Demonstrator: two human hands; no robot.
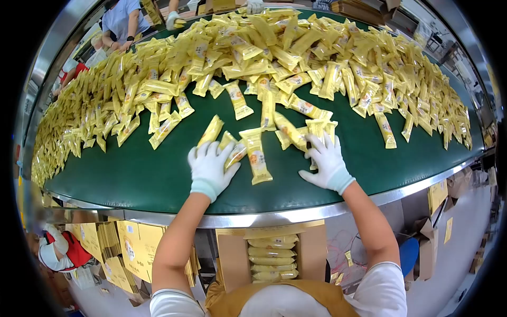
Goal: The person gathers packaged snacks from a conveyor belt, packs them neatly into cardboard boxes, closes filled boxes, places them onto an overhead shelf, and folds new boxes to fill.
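My left hand, in a white glove, curls round a yellow wrapped snack packet held between its thumb and fingers. Another packet lies just beyond its fingertips. My right hand, gloved as well, has its fingers bent over several upright yellow packets, with the thumb out to the near side; part of what it grips is hidden beneath the hand. Between both hands, a single packet lies flat on the green belt. A slanted packet lies left of my right fingers.
A wide heap of yellow packets curves across the far side of the belt. Below the metal rim, an open carton holds stacked packets. Flattened cartons stand at lower left. Other people work across the belt.
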